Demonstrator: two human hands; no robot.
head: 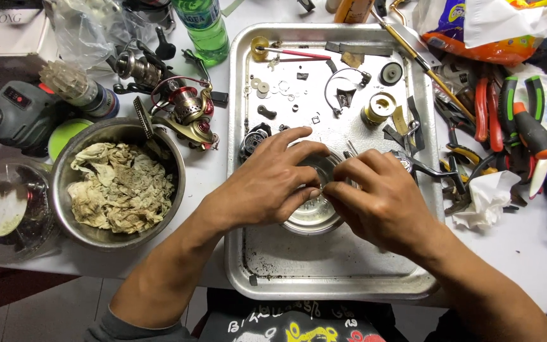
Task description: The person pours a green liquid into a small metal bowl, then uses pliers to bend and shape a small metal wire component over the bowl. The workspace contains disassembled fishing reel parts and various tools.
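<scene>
both hands meet over a small glass bowl (pixel 314 215) at the centre of the metal tray (pixel 324 278). left hand (pixel 267 183) and right hand (pixel 375 196) pinch a tiny part, too small to identify. advisable: keep the grip low over the bowl.

Left hand (pixel 267 183): bare, no ring or glove to be seen.
Right hand (pixel 378 199): bare, no ring or watch to be seen.
Forearms: uncovered along their visible length.
Sleeve (pixel 106 329): a grey edge is seen at the near left, by the elbow.
Shirt (pixel 299 326): dark, printed with white, yellow and red graphics, at the near edge.
</scene>
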